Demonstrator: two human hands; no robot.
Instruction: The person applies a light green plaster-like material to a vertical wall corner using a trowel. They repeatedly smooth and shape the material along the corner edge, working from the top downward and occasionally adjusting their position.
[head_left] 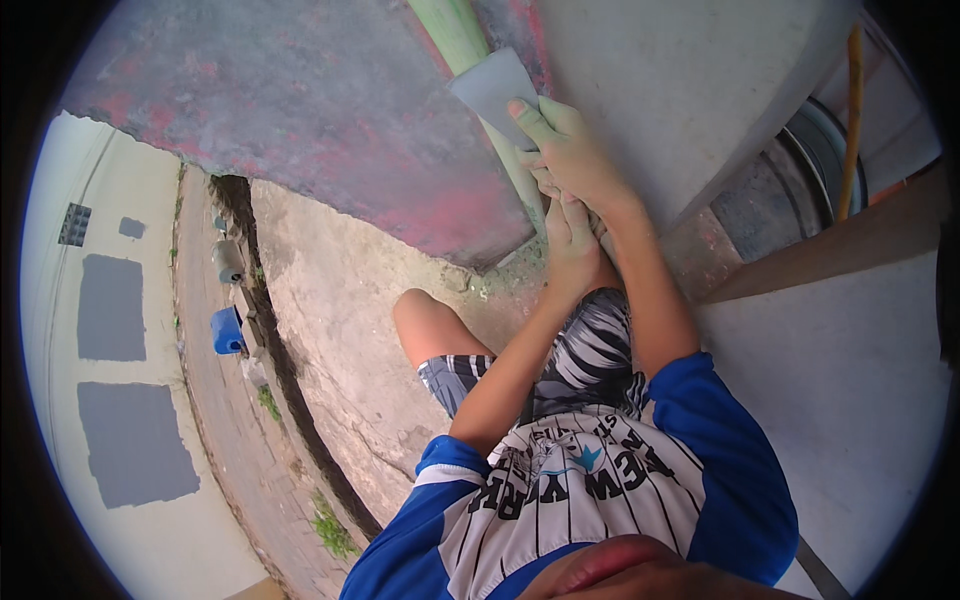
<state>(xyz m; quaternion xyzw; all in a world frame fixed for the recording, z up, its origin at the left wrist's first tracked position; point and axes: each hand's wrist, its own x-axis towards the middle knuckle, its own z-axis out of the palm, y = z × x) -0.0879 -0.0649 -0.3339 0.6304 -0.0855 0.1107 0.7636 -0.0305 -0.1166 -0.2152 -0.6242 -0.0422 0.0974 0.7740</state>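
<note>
My right hand (565,150) grips a flat, pale grey rectangular piece (485,80), thumb on its face, over a long pale green strip (440,30) beside a grey wall mottled with pink (330,120). My left hand (572,245) is just below the right one, its fingers bent and reaching up beneath it; what they hold, if anything, is hidden. The strip runs down behind both hands toward the ground. My bare knee (425,320) shows at left of my forearms.
Pale concrete surfaces (690,90) stand at right, with a round metal object (820,160) and a yellow pole (853,120) behind. At left lie cracked ground (320,260), a dark gutter, a paved lane (210,400), a blue container (226,328) and a white wall with grey patches (110,305).
</note>
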